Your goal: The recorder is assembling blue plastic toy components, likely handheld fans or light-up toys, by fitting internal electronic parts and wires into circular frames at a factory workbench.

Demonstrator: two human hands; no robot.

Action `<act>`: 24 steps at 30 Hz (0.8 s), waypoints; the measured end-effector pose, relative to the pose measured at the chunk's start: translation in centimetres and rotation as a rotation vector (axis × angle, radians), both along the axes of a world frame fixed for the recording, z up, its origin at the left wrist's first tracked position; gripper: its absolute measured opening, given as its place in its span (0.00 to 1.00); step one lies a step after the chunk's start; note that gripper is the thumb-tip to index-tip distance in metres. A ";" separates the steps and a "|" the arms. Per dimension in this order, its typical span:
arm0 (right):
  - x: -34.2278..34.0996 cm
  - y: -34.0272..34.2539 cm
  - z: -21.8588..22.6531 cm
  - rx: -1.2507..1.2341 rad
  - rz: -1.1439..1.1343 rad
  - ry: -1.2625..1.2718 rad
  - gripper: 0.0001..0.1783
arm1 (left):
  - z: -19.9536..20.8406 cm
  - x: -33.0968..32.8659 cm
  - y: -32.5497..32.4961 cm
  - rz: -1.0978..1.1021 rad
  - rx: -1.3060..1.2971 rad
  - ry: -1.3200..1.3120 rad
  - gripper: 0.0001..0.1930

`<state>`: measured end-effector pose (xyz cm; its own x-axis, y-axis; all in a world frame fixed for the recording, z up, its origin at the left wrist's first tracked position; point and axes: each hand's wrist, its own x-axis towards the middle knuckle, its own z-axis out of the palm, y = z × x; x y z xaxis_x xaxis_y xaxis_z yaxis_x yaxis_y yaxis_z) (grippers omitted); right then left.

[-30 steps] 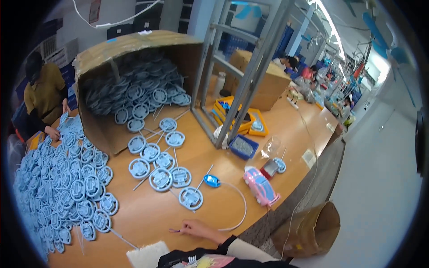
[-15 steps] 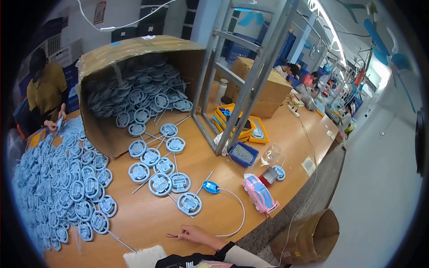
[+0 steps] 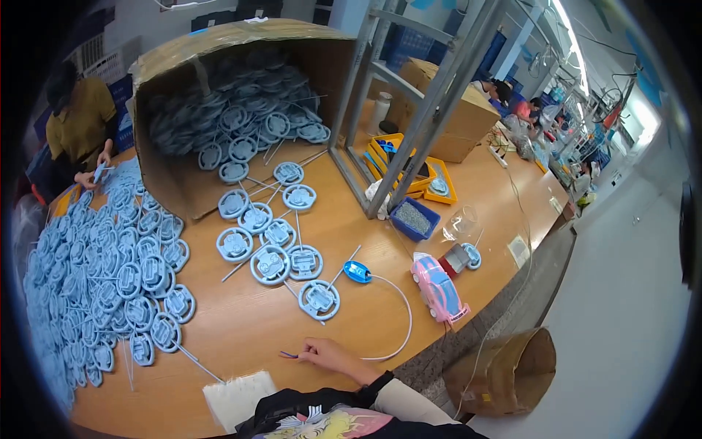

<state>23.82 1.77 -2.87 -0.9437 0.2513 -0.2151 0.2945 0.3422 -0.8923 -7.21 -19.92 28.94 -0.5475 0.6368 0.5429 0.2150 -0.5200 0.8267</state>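
We see the right hand (image 3: 327, 355) pinching a thin wire end (image 3: 289, 355) above a wooden surface (image 3: 234, 322) heaped with blue wheel-shaped parts (image 3: 128, 276), in a workroom (image 3: 621, 314) under a strip light (image 3: 572, 36)

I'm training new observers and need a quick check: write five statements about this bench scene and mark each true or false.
1. The right hand pinches a thin dark strand. True.
2. The toy car is green. False: it is pink and blue.
3. A white cable runs from the blue oval piece. True.
4. The large cardboard box stands closed. False: its front is open, showing light-blue wheel-shaped parts inside.
5. The blue tray holds small grey pieces. True.
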 end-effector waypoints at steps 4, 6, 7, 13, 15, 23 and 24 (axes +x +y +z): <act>-0.6 -0.2 0.2 -0.038 0.031 -0.049 0.11 | -1.6 0.8 -0.6 0.031 -0.008 -0.036 0.20; -0.6 0.0 0.0 -0.049 0.004 -0.046 0.11 | -2.3 1.5 -1.8 0.061 -0.020 -0.058 0.20; -0.4 -0.2 -0.1 -0.059 -0.033 -0.033 0.11 | -2.6 1.9 -2.6 0.080 -0.030 -0.067 0.20; 1.0 1.8 -0.4 0.022 -0.354 -0.016 0.13 | -2.7 2.7 -6.5 0.220 -0.032 -0.046 0.20; 0.3 3.3 0.6 0.183 -0.453 0.023 0.19 | -2.7 3.4 -7.1 0.228 -0.062 -0.064 0.19; -3.0 6.4 0.9 0.506 -0.412 -0.184 0.36 | -1.4 6.1 -7.6 0.225 -0.156 -0.116 0.19; -3.4 6.4 1.1 0.502 -0.431 -0.209 0.36 | -1.1 6.4 -7.9 0.233 -0.166 -0.114 0.19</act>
